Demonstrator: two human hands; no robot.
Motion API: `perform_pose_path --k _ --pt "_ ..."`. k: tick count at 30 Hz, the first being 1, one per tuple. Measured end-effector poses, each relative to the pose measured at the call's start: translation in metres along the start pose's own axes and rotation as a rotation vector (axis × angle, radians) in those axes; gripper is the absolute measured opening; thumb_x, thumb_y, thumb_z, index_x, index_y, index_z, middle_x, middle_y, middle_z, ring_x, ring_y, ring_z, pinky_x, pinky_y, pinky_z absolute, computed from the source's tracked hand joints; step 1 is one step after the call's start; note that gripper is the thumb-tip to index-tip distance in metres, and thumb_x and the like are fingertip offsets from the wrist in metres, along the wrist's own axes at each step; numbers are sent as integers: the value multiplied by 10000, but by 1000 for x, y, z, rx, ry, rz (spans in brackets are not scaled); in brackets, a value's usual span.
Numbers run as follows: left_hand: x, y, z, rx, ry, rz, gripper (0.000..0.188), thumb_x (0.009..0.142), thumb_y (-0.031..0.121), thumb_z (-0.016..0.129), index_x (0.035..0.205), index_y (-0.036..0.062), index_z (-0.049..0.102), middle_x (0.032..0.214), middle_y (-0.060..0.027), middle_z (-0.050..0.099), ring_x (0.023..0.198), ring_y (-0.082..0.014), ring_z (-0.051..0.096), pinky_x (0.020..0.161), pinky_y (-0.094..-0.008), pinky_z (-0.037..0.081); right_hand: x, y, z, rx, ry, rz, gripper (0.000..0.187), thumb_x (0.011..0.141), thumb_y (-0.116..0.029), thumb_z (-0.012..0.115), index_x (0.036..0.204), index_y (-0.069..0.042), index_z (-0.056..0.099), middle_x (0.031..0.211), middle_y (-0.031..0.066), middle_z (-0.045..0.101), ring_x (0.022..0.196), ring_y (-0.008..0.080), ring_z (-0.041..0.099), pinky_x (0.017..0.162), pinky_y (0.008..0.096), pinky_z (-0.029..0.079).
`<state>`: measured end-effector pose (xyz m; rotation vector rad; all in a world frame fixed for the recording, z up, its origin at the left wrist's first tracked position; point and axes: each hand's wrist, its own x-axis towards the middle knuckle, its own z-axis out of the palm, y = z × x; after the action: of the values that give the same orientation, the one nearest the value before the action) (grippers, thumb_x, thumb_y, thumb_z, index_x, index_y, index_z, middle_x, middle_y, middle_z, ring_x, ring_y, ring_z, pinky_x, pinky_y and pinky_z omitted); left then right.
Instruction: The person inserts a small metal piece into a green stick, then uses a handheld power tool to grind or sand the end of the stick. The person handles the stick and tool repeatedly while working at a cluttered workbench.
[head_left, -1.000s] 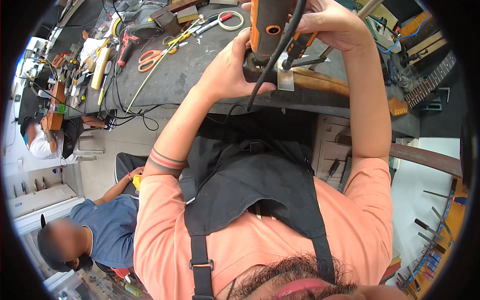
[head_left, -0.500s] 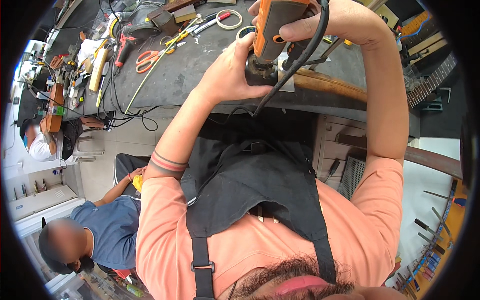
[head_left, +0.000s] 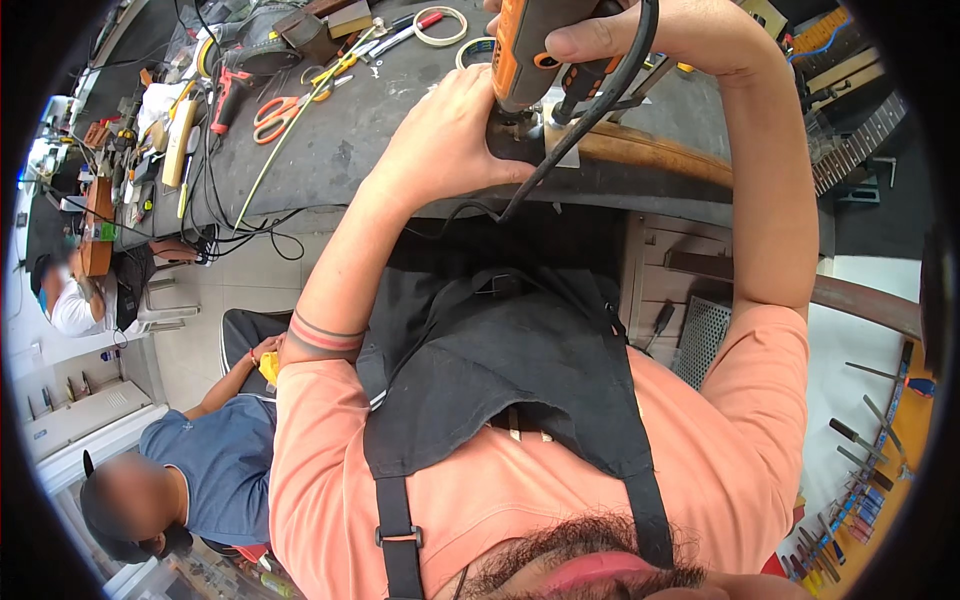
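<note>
At the far side of the bench, my right hand is wrapped round the upper body of an orange-and-grey corded power tool. The tool stands tilted, its lower end over a dark base. My left hand is closed round that base, thumb toward me and fingers on the far side, mostly hidden. A thick black cord loops down in front of the tool. Beside the base lie a small pale metal plate and a long curved brown wooden piece. The tool's contact point is hidden.
Orange-handled scissors, a roll of tape and a red-and-black tool lie on the bench to the left, among cables. A fretboard is at the right. One person sits at lower left; another is farther off.
The power tool and my left hand have shifted slightly left and up in the view. The bench things have shifted similarly. Both hands keep their holds.
</note>
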<state>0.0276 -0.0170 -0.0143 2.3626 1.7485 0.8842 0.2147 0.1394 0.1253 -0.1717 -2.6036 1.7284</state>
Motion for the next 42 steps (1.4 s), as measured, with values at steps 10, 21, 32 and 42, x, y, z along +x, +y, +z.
perform_pose_path --k 10,21,32,42 --pt "-1 -4 6 -19 58 10 786 680 415 898 1312 62 591 1231 -109 608 1174 -332 569 1010 -425 495 -17 23 20 692 347 -259 659 1006 -427 663 1442 41 506 1251 146 684 1113 207 668 971 352 539" --pt "1 -11 9 -60 52 34 810 655 461 909 1295 55 622 1178 -115 603 1126 -333 561 995 -428 451 16 74 29 881 512 -254 324 1102 -283 491 1234 -23 632 1069 96 727 905 161 729 797 317 619" --pt "2 -5 10 -100 61 29 787 621 390 930 1277 78 628 1209 -133 598 1133 -342 564 1005 -433 448 4 81 49 809 360 -559 807 1075 -641 308 1456 47 491 1314 179 668 1218 299 661 1059 433 527" --pt "4 -9 15 -97 59 63 871 604 345 945 1365 92 604 1294 -158 608 1221 -382 560 1051 -480 449 -21 81 63 270 400 -87 550 874 -144 834 1345 -21 578 1178 65 690 1085 163 648 942 342 532"
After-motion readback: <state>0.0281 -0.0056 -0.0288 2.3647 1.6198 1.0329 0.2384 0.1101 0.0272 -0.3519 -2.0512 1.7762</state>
